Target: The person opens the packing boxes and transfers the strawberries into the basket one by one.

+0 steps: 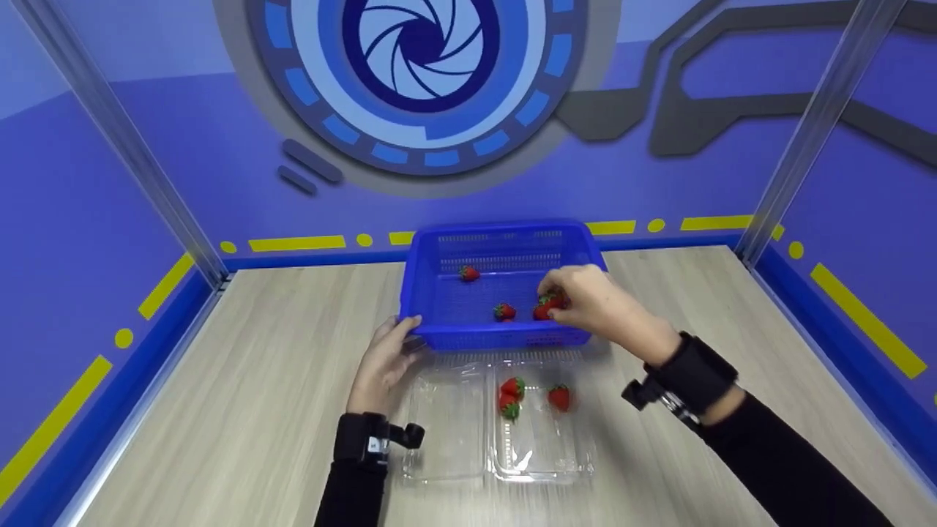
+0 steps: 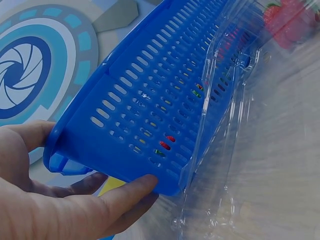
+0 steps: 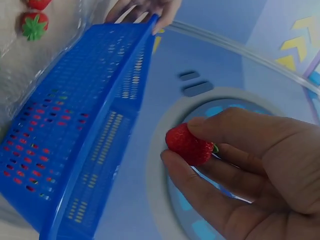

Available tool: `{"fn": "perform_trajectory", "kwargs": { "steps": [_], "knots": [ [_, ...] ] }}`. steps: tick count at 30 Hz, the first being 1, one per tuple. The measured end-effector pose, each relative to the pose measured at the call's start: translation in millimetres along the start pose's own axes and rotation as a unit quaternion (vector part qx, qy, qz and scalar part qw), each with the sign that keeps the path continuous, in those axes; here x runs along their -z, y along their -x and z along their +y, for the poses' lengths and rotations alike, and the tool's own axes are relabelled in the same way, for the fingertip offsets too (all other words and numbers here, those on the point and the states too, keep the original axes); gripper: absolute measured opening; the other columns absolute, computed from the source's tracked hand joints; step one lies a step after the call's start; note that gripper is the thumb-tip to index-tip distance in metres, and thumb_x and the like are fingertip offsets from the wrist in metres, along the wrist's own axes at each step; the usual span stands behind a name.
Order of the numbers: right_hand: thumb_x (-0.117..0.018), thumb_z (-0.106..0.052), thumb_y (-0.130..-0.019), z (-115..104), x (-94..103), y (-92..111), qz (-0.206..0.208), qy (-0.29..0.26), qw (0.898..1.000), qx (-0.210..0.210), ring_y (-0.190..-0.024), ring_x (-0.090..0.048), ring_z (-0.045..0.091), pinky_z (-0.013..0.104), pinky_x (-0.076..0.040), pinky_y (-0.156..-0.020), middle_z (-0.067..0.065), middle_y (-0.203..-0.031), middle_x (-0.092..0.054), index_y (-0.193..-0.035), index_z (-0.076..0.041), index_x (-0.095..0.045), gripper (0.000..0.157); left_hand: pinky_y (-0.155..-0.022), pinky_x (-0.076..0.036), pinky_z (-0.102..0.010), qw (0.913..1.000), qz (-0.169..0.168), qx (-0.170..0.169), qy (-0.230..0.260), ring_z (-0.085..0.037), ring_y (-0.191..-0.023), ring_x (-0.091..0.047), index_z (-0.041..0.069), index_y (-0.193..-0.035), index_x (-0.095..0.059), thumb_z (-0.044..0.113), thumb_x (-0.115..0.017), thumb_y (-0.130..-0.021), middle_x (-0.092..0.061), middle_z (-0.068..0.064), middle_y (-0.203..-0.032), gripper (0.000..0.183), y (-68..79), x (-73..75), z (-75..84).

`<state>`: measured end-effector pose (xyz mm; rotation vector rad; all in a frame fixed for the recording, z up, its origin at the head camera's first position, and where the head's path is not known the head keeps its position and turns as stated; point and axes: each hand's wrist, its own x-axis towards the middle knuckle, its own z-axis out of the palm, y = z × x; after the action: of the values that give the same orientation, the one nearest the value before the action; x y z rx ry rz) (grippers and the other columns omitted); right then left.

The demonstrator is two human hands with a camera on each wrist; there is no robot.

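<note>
My left hand [image 1: 384,362] grips the front left corner of a blue plastic basket [image 1: 505,338], thumb at the rim and fingers underneath, as the left wrist view shows. Over the basket's right side, my right hand [image 1: 596,304] pinches a red strawberry [image 3: 189,145] between thumb and fingertips. Other strawberries lie in the basket, one toward the back [image 1: 469,273] and one near the front wall [image 1: 504,312]. Just in front of the basket is an opened clear plastic clamshell box [image 1: 545,457]. Its right half contains a lone strawberry [image 1: 560,397] and two touching strawberries [image 1: 512,388].
The clamshell's left half [image 1: 446,432] lies flat on the wood-grain table [image 1: 293,410]. Behind the basket rises a blue printed wall panel [image 1: 476,197], with side panels and metal corner posts at left and right.
</note>
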<state>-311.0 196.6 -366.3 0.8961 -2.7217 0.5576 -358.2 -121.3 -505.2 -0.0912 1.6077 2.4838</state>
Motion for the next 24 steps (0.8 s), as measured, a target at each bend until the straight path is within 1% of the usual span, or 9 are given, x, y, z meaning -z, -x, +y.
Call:
{"fn": "perform_trajectory", "kwargs": {
  "steps": [5,7,11,16,24],
  "knots": [
    [-0.078,0.002,-0.081,16,-9.1,-28,-0.030,0.009,0.998,-0.051,-0.088,-0.069,0.028,0.042,-0.060,-0.075,0.016,-0.096,-0.073,-0.104,0.002,-0.071,0.024,-0.113,-0.040,-0.057,1.0000,0.000,0.000,0.002,-0.039,-0.124,-0.052,-0.011,-0.148,-0.029,0.010,-0.052,-0.104,-0.040,-0.037,-0.146,0.054,-0.9,0.5,-1.2],
    [-0.076,0.001,-0.080,22,-13.0,-38,-0.038,0.020,0.997,-0.061,-0.088,-0.069,0.028,0.042,-0.060,-0.076,0.015,-0.096,-0.073,-0.103,0.001,-0.071,0.023,-0.113,-0.039,-0.058,1.0000,-0.002,-0.002,0.002,-0.038,-0.122,-0.053,-0.011,-0.149,-0.028,0.010,-0.051,-0.104,-0.040,-0.037,-0.146,0.055,-0.8,0.9,-1.0],
    [-0.073,0.003,-0.081,29,-20.6,-52,-0.051,0.019,0.996,-0.072,-0.084,-0.067,0.026,0.041,-0.059,-0.072,0.014,-0.095,-0.072,-0.102,0.001,-0.071,0.022,-0.113,-0.039,-0.058,1.0000,0.001,-0.004,-0.001,-0.036,-0.119,-0.055,-0.011,-0.149,-0.029,0.011,-0.052,-0.104,-0.041,-0.036,-0.145,0.055,0.0,1.2,0.2],
    [-0.071,0.005,-0.083,35,-28.2,-60,-0.057,0.006,0.996,-0.072,-0.083,-0.067,0.027,0.040,-0.058,-0.071,0.015,-0.096,-0.071,-0.105,0.001,-0.070,0.022,-0.113,-0.039,-0.057,1.0000,0.007,0.001,0.003,-0.036,-0.118,-0.055,-0.010,-0.148,-0.031,0.010,-0.052,-0.104,-0.044,-0.036,-0.143,0.053,0.2,0.3,0.2],
    [-0.071,0.005,-0.084,39,-36.5,-63,-0.056,0.004,0.995,-0.077,-0.085,-0.068,0.029,0.042,-0.058,-0.073,0.016,-0.096,-0.071,-0.106,0.001,-0.070,0.023,-0.113,-0.039,-0.059,0.9998,0.019,0.002,0.000,-0.040,-0.124,-0.052,-0.009,-0.141,-0.037,0.010,-0.052,-0.104,-0.043,-0.037,-0.144,0.044,0.1,-1.3,0.2]
  ]
}}
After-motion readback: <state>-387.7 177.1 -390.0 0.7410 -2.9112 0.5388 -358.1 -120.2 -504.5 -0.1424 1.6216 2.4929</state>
